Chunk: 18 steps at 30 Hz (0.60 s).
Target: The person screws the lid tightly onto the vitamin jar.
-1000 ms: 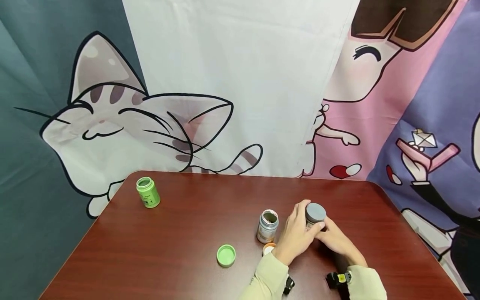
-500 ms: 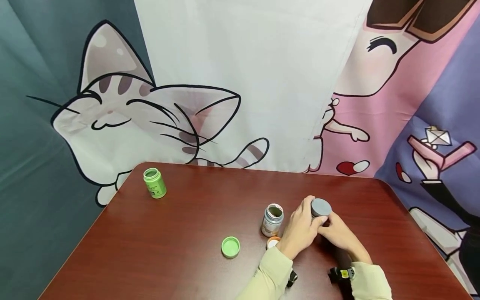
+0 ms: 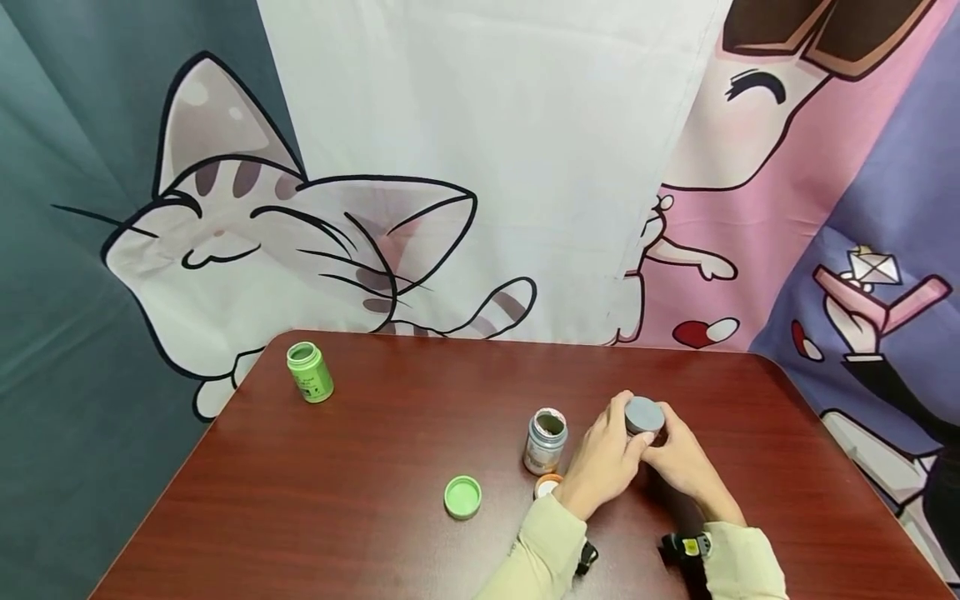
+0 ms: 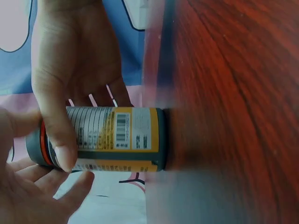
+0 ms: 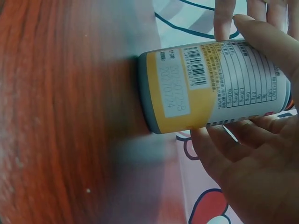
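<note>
A supplement bottle (image 3: pixel 644 417) with a grey lid stands upright between both hands on the right of the head view. My left hand (image 3: pixel 605 462) grips it from the left near the top. From the other side my right hand (image 3: pixel 684 460) grips it, its fingers beside the lid. In the left wrist view, the right thumb (image 4: pixel 60 135) crosses the bottle (image 4: pixel 119 135) just below the lid, where an orange ring shows. The bottle's yellow and white label (image 5: pixel 205 86) fills the right wrist view. Whether its base touches the tabletop, I cannot tell.
Left of the hands stands an open grey bottle (image 3: pixel 544 442), with an orange-rimmed cap (image 3: pixel 547 485) partly behind the left wrist. A green lid (image 3: pixel 462 497) lies nearer the front. An open green bottle (image 3: pixel 310 372) stands at the table's (image 3: pixel 375 417) far left corner.
My right hand's fingers have risen along the bottle to beside the lid. The left hand keeps its grip. The head view has shifted slightly; the other bottles stand where they were.
</note>
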{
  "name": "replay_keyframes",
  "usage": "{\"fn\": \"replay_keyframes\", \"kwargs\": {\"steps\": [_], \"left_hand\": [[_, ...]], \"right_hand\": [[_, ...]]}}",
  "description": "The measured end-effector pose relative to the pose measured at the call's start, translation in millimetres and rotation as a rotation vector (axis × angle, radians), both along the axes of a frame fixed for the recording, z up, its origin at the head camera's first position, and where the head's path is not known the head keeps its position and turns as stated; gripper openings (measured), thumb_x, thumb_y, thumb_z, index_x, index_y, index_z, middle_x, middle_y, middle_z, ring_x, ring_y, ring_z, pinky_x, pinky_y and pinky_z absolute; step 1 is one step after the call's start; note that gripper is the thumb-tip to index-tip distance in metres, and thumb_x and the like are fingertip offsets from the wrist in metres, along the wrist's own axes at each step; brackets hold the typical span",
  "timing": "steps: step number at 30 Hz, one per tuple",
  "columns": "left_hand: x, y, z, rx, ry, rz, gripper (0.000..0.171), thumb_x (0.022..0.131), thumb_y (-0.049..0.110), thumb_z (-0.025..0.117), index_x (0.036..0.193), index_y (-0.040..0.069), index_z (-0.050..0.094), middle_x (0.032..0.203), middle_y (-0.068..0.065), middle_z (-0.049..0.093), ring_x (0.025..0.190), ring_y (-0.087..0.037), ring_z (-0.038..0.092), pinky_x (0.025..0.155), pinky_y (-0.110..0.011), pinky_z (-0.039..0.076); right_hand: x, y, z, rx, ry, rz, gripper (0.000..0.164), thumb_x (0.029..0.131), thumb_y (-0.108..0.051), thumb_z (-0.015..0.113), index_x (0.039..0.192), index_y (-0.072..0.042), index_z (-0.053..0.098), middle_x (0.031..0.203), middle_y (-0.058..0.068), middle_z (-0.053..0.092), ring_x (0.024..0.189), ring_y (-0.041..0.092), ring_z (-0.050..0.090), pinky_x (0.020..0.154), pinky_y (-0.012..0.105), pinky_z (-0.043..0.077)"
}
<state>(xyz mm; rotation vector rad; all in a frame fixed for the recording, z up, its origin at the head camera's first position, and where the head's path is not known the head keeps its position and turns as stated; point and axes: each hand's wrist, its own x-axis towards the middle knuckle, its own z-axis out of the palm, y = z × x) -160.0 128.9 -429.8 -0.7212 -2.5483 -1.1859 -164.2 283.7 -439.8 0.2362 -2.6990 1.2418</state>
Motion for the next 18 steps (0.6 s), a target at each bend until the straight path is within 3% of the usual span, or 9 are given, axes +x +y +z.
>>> {"fn": "replay_keyframes", "kwargs": {"steps": [4, 8, 14, 18], "left_hand": [[0.1, -0.8, -0.5, 0.052, -0.078, -0.040, 0.063, 0.088, 0.037, 0.059, 0.140, 0.022, 0.025, 0.125, 0.001, 0.051, 0.098, -0.011, 0.058, 0.080, -0.024, 0.046], [0.9, -0.7, 0.5, 0.080, -0.095, -0.025, 0.066, 0.086, 0.041, 0.061, 0.139, 0.023, 0.026, 0.124, 0.002, 0.050, 0.095, -0.012, 0.059, 0.078, -0.024, 0.046], [0.1, 2.6, 1.0, 0.102, -0.002, 0.056, 0.064, 0.082, 0.035, 0.067, 0.134, 0.016, 0.034, 0.122, -0.001, 0.050, 0.100, -0.016, 0.056, 0.085, -0.026, 0.044], [-1.9, 2.8, 1.6, 0.132, 0.067, 0.089, 0.066, 0.077, 0.031, 0.073, 0.131, 0.012, 0.038, 0.119, -0.003, 0.051, 0.107, -0.015, 0.049, 0.090, -0.025, 0.041]], "right_hand": [[2.4, 1.3, 0.9, 0.002, -0.021, 0.001, 0.047, 0.077, -0.021, 0.074, 0.114, -0.006, 0.049, 0.105, 0.006, 0.057, 0.092, 0.006, 0.048, 0.079, 0.025, 0.041], [2.5, 0.8, 0.3, -0.031, -0.023, 0.026, 0.047, 0.078, -0.020, 0.073, 0.113, -0.004, 0.048, 0.104, 0.006, 0.056, 0.091, 0.005, 0.049, 0.078, 0.024, 0.041], [2.1, 0.1, 0.0, -0.081, -0.004, 0.069, 0.046, 0.075, -0.007, 0.072, 0.114, -0.003, 0.047, 0.103, 0.005, 0.054, 0.091, 0.002, 0.046, 0.077, 0.019, 0.038], [0.4, 0.3, 0.5, -0.066, -0.007, 0.065, 0.047, 0.075, -0.008, 0.072, 0.114, -0.004, 0.045, 0.103, 0.005, 0.054, 0.090, 0.003, 0.046, 0.076, 0.020, 0.039]]}}
